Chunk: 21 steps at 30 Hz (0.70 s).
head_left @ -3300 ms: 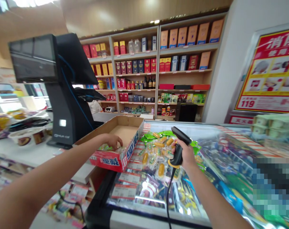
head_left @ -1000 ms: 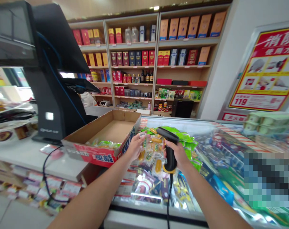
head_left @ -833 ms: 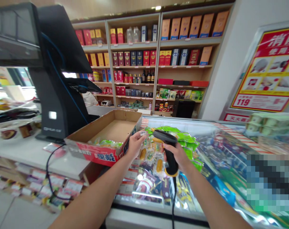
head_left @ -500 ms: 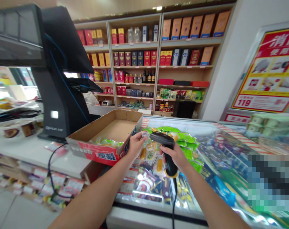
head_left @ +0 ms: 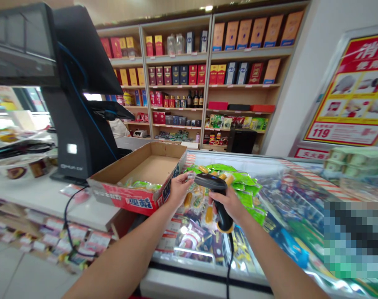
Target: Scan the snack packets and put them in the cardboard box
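My right hand (head_left: 228,201) grips the handle of a black barcode scanner (head_left: 211,181), its head turned left and its cable hanging down. Just left of the scanner's head, my left hand (head_left: 180,189) pinches the edge of a small clear snack packet (head_left: 191,175); the rest of that packet is hard to separate from the pile. Beneath both hands lie green snack packets (head_left: 246,179) and clear packets with yellow, sausage-shaped contents (head_left: 209,214), spread on a glass-topped case (head_left: 257,166).
An open cardboard box (head_left: 126,198) with a few packets inside stands left of my hands. Beyond it are a black cash register screen (head_left: 86,54) and a white counter (head_left: 23,195). Egg trays (head_left: 352,160) sit at the right; shelves of boxed bottles (head_left: 176,77) line the back.
Both hands stay in nearly the same place. The scanner's head has shifted very slightly left and down, toward the packet in my left hand.
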Each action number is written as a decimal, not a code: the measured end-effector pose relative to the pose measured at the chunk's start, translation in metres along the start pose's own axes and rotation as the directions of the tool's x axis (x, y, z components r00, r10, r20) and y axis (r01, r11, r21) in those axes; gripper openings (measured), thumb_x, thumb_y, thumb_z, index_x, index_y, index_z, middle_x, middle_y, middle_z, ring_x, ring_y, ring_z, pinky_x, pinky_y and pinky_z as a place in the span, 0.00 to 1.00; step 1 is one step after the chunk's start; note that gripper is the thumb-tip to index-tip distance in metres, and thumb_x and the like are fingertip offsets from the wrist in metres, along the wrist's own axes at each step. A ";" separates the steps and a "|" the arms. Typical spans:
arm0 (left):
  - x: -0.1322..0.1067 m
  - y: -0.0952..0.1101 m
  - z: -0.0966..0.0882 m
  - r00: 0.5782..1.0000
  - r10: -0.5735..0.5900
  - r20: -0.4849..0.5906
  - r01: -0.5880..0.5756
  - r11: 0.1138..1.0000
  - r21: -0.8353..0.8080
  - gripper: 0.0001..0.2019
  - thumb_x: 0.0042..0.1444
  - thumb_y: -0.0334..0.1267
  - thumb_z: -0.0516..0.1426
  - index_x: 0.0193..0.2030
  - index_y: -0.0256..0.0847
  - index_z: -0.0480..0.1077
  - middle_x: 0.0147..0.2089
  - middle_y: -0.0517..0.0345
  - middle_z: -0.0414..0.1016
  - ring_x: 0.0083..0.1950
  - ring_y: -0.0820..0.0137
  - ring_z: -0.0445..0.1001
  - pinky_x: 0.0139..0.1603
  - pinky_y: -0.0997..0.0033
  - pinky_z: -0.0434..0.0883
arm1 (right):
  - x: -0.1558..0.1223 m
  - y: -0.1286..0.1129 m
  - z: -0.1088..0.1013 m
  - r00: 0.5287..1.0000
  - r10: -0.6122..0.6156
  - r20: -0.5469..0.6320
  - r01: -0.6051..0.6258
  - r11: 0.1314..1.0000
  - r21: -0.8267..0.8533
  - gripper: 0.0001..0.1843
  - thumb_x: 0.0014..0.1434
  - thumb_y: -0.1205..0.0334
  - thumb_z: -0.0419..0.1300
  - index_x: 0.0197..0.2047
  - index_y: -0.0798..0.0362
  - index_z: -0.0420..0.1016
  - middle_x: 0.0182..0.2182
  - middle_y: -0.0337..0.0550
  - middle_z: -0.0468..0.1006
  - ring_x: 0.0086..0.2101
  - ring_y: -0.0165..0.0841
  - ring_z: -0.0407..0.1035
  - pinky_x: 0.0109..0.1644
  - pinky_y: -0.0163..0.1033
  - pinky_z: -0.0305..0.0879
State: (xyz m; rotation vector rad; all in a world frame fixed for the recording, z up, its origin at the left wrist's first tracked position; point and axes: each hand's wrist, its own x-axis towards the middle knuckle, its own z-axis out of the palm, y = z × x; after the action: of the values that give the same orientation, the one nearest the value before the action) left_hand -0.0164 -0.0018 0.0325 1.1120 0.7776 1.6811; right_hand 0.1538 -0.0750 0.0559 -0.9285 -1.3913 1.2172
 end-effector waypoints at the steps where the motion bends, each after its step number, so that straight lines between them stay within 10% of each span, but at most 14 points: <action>1: 0.000 0.000 0.000 1.000 -0.004 0.003 0.004 1.000 0.000 0.19 0.26 0.35 0.72 0.31 0.35 0.81 0.33 0.53 0.81 0.37 0.64 0.76 0.44 0.66 0.71 | 0.000 0.000 0.000 1.000 0.006 -0.002 -0.006 1.000 0.012 0.13 0.46 0.55 0.66 0.22 0.57 0.74 0.18 0.42 0.75 0.12 0.30 0.66 0.14 0.31 0.61; 13: -0.002 -0.003 0.003 0.999 -0.047 0.016 0.048 0.998 -0.043 0.15 0.33 0.38 0.69 0.32 0.36 0.80 0.30 0.55 0.80 0.33 0.69 0.74 0.37 0.71 0.69 | 0.009 -0.006 -0.009 0.946 0.081 -0.315 0.006 0.964 0.265 0.12 0.42 0.56 0.68 0.24 0.55 0.73 0.17 0.40 0.75 0.13 0.29 0.65 0.14 0.33 0.62; 21: 0.015 0.014 0.058 0.967 -0.215 0.140 0.225 0.973 -0.058 0.06 0.35 0.34 0.65 0.21 0.36 0.74 0.17 0.61 0.68 0.20 0.75 0.64 0.25 0.74 0.62 | 0.020 -0.007 -0.035 0.857 0.102 -0.505 0.161 0.878 0.451 0.16 0.42 0.53 0.69 0.26 0.53 0.68 0.16 0.35 0.72 0.14 0.28 0.66 0.16 0.33 0.64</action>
State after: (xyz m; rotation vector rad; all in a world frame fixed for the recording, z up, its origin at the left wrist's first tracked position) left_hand 0.0294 0.0072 0.0718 1.0350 0.7208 1.4239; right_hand 0.1849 -0.0505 0.0651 -0.7891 -0.6240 1.1055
